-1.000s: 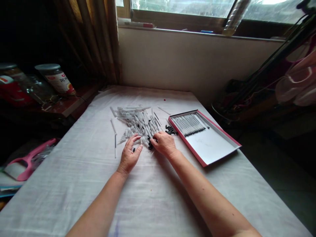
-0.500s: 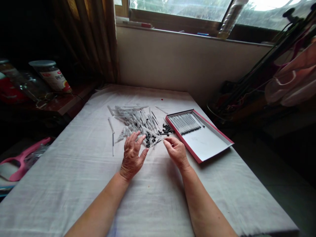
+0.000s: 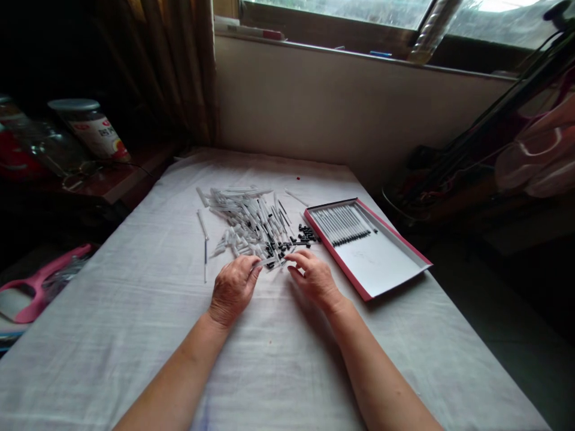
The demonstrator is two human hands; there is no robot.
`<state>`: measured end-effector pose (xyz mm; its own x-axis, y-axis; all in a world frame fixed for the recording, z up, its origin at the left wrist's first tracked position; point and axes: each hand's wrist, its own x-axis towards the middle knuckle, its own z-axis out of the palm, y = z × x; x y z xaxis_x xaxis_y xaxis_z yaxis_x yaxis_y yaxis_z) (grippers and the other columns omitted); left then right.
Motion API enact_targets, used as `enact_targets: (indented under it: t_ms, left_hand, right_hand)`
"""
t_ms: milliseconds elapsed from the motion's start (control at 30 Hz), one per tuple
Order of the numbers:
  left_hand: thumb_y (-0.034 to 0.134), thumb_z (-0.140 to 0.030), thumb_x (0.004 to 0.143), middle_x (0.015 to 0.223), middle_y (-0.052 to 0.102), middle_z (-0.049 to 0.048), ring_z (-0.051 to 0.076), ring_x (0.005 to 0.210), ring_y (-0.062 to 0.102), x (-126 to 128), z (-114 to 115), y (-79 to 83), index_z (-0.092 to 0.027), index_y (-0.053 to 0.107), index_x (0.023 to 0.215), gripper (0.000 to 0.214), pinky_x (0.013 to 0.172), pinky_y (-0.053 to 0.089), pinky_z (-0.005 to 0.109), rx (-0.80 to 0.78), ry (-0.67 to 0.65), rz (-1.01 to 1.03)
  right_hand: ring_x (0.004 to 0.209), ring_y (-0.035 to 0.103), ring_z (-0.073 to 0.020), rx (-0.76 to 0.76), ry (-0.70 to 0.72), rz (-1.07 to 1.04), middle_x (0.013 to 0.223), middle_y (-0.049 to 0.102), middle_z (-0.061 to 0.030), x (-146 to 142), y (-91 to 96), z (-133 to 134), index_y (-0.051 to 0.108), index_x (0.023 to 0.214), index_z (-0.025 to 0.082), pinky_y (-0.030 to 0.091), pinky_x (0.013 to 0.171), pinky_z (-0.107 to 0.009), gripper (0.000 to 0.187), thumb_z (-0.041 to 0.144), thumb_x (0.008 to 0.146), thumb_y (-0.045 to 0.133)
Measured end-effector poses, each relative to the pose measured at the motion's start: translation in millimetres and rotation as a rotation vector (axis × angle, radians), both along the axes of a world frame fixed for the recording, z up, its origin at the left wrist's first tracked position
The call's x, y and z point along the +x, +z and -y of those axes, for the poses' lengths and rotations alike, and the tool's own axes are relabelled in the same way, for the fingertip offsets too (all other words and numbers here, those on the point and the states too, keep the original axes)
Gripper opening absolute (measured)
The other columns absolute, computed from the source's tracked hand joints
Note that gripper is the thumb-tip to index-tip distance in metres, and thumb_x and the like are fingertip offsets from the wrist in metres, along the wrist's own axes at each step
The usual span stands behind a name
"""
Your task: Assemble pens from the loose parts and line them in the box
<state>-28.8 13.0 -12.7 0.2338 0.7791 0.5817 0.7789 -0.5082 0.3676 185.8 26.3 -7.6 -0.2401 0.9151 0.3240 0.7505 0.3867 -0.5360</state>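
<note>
A heap of clear pen barrels and thin refills [image 3: 245, 216] lies on the white cloth [image 3: 148, 299], with small black caps [image 3: 307, 234] scattered at its right edge. My left hand [image 3: 232, 290] is closed, its fingers pinching one end of a clear pen barrel [image 3: 269, 261]. My right hand [image 3: 313, 277] is curled, thumb and forefinger pinched at the other end of that same barrel. Both hands sit at the near edge of the heap. A red-rimmed white box lid [image 3: 381, 263] to the right holds a row of finished pens [image 3: 344, 225].
Jars [image 3: 92, 129] stand on a dark shelf at the left, with a pink-handled tool [image 3: 42, 281] below. A curtain [image 3: 171, 66] hangs at the back left under a window sill [image 3: 359, 54]. Dark stands and pink cloth [image 3: 534, 155] crowd the right side.
My right hand left the heap with a barrel between its fingers. My left hand, open half a second ago, has closed on the barrel's other end.
</note>
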Motion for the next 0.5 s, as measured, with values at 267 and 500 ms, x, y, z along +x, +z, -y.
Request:
enact_targets:
  t_ms: [267, 500]
  left_hand:
    - [0.049, -0.030, 0.095, 0.091, 0.069, 0.0047, 0.017, 0.080, 0.066, 2.9, 0.6, -4.0, -0.020, 0.060, 0.103, 0.017, 0.075, 0.050, 0.028, -0.066, -0.004, 0.054]
    - [0.049, -0.028, 0.095, 0.089, 0.069, 0.0046, 0.018, 0.080, 0.066, 1.3, -0.8, -3.2, -0.019, 0.060, 0.103, 0.016, 0.074, 0.050, 0.029, -0.027, 0.018, 0.064]
  right_hand:
    - [0.089, 0.064, -0.0194, 0.207, 0.146, 0.228, 0.099, 0.069, -0.0103, -10.1, -1.7, -4.9, 0.071, 0.091, 0.021, 0.052, 0.077, -0.029, 0.020, 0.018, 0.092, 0.052]
    - [0.086, 0.069, -0.0183, 0.278, -0.120, -0.581, 0.096, 0.071, -0.0076, 2.1, 10.1, 6.9, 0.065, 0.098, 0.021, 0.057, 0.076, -0.033, 0.012, 0.023, 0.090, 0.057]
